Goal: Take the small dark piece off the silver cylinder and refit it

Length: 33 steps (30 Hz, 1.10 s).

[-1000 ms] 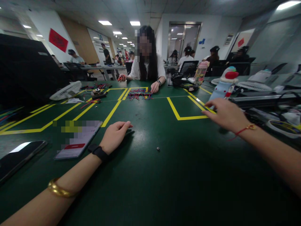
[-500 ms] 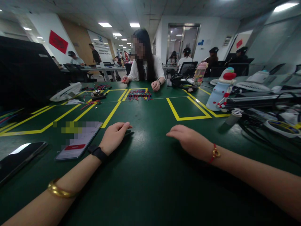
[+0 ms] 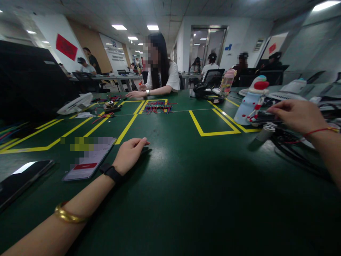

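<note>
My left hand (image 3: 129,156) rests on the green table with its fingers curled in and the thumb along the top; nothing shows in it. A black band is on its wrist, and the phone with a lit screen (image 3: 92,160) lies just beside it. Raised at the right, my right hand (image 3: 301,115) has its fingers stretched out to the left, and I see nothing held. It is above black cables (image 3: 290,149), close to a small metallic cylinder (image 3: 265,132) on the table and a light-blue snowman-shaped bottle (image 3: 246,103).
A dark phone (image 3: 23,181) lies at the left edge. Yellow tape (image 3: 220,134) marks the table (image 3: 181,199). Across it, a person (image 3: 162,71) sits behind a bundle of coloured wires (image 3: 157,106). A white fan (image 3: 76,104) and a pink-lidded bottle (image 3: 227,83) stand farther off.
My right hand has lifted off the table and moved far right, over the cables. My left hand has stayed put. The person opposite has shifted their arms toward the left.
</note>
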Each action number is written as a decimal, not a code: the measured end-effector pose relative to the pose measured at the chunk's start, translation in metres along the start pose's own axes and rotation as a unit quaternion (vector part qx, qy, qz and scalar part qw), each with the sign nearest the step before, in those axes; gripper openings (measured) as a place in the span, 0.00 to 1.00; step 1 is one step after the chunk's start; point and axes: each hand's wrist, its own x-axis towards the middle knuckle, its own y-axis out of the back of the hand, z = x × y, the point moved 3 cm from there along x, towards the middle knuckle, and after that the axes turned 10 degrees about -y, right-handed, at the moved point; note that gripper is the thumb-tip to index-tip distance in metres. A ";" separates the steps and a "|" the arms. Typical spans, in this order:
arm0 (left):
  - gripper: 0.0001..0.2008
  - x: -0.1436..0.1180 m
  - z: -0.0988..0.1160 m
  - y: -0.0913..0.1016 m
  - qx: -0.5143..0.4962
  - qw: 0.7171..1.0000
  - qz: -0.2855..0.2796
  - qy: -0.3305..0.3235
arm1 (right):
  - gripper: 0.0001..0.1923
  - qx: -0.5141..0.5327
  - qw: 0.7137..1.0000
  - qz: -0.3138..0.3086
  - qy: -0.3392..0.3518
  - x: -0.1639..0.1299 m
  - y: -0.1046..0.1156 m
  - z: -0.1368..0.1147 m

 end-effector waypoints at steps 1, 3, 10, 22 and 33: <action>0.25 0.000 0.000 0.000 0.000 1.000 0.000 0.000 | 0.13 0.004 1.000 0.001 -0.002 0.000 0.001 0.002; 0.25 0.000 0.000 0.000 0.001 1.000 0.001 -0.002 | 0.15 0.012 1.000 -0.002 -0.011 0.001 0.002 0.004; 0.25 0.000 -0.002 0.000 0.001 1.000 0.001 -0.003 | 0.16 -0.095 0.989 -0.112 0.025 0.007 -0.008 0.006; 0.24 0.000 -0.005 -0.001 -0.008 1.000 0.010 -0.005 | 0.17 -0.139 0.979 -0.148 0.023 0.012 -0.016 0.011; 0.24 0.000 0.000 0.000 -0.003 1.000 0.001 -0.001 | 0.17 -0.153 0.972 -0.180 0.004 0.012 -0.021 0.014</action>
